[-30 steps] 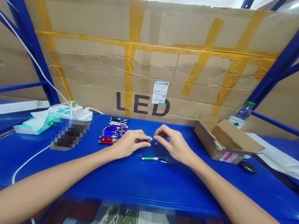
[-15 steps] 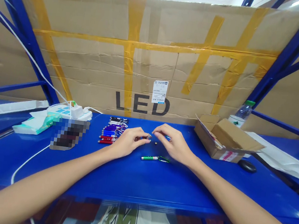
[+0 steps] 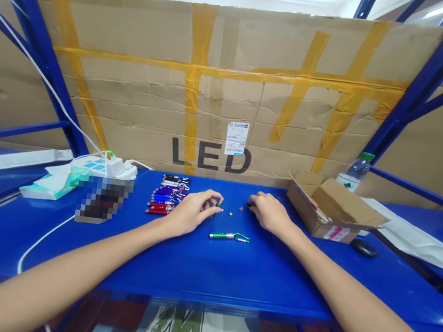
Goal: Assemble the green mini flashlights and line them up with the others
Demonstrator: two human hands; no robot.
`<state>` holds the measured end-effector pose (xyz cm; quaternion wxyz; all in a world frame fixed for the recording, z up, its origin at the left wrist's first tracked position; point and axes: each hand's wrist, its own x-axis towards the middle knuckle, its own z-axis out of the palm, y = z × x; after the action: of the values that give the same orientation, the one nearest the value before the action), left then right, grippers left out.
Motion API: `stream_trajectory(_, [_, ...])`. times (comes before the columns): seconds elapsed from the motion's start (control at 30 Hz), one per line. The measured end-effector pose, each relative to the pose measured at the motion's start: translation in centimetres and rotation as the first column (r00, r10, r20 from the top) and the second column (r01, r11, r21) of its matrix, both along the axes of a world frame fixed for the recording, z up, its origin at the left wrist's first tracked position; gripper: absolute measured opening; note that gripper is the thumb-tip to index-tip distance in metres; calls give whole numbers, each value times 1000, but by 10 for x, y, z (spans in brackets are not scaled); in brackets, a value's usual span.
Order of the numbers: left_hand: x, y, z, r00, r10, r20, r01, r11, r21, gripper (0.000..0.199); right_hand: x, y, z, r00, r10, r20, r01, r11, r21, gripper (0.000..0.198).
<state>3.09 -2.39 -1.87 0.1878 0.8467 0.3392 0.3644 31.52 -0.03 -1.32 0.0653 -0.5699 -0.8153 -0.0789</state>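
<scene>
My left hand (image 3: 194, 210) is closed on a small green and silver penlight part (image 3: 219, 203), mostly hidden behind the thumb and fingers. To its right, my right hand (image 3: 270, 212) rests low at the table, fingers bent together around something dark and small that I cannot make out. Between the hands lie small round metal pieces, one silvery (image 3: 230, 214) and another (image 3: 241, 209) near the right fingertips; they look like button cells. A green penlight with a carabiner clip (image 3: 221, 235) lies crosswise nearer me. Left of my left hand, several penlights (image 3: 163, 200) lie in a stacked row, red, blue, purple and black.
An open cardboard box (image 3: 321, 208) stands at right, with a black mouse (image 3: 364, 247) and a bottle (image 3: 356, 172) beside it. A tissue pack (image 3: 47, 185), power strip (image 3: 124, 168) and white cable (image 3: 40, 241) are left. A large cardboard sheet (image 3: 149, 98) backs the blue table (image 3: 200, 276).
My right hand has moved right and down to the table, away from my left hand, and its fingers have curled in. A second small metal piece now shows between the hands.
</scene>
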Motion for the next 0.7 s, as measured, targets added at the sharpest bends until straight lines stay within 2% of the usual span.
stream_trajectory(0.17, [0,-3,2,999,28,-33,-26,998,57,23,-1,-5,7,1000,-14,-27,14,1000,4,12])
stream_trajectory(0.27, [0,-5,4,999,25,-35,-22,996,83,22,-7,-9,12,980,9,-197,-9,1000,1,14])
stream_trajectory(0.37, [0,-6,5,999,23,-27,-20,996,82,23,-15,-11,17,868,64,-492,-80,997,-11,17])
stream_trajectory(0.43, [1,-6,5,1000,26,-14,-25,997,69,22,-19,-12,18,809,100,-579,-120,993,3,21])
stream_trajectory(0.5, [2,-6,4,999,34,12,-35,999,35,21,-23,-13,17,785,160,-599,-179,983,28,26])
stream_trajectory(0.6, [3,-6,4,997,19,76,-15,998,-61,22,-28,-16,14,746,295,-598,-335,941,46,29])
stream_trajectory(0.7, [4,-5,4,991,-14,132,31,992,-125,23,-33,-21,13,663,377,-647,-488,873,9,32])
